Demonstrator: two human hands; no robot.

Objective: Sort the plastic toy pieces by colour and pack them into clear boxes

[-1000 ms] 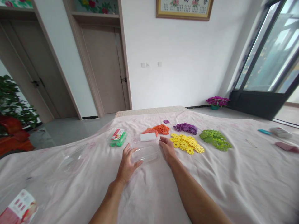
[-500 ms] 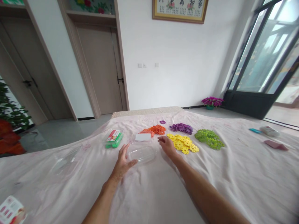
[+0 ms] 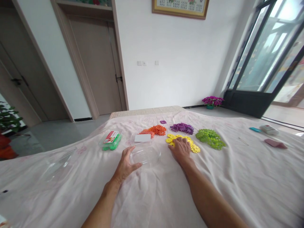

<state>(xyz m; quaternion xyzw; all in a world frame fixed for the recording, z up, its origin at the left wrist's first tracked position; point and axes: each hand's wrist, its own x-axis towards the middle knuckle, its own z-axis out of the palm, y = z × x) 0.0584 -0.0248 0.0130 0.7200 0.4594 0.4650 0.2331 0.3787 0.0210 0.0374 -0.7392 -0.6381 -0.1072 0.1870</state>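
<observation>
My left hand (image 3: 127, 163) is wrapped round the left end of a clear plastic box (image 3: 147, 155), thumb on the near side and fingers on the far side. No pieces show inside this box. Over a pile of yellow flower-shaped plastic discs (image 3: 195, 147) lies my right hand (image 3: 182, 150), palm down. Its thumb stands apart on the left, and the fingertips reach down among the discs, partly hidden. Just behind the box is a clear lid (image 3: 133, 138) with a white label (image 3: 142, 138).
Orange (image 3: 158, 129), purple (image 3: 182, 128) and green (image 3: 210, 138) piles lie further back. A lidded box of green pieces (image 3: 111, 141) stands left. Clear plastic (image 3: 60, 164) lies far left; a pink cloth (image 3: 275, 143) and white packet (image 3: 269, 129) are far right.
My right hand has moved right and forward, from beside the yellow pile onto it. My left hand stays at the clear box. The view has shifted slightly.
</observation>
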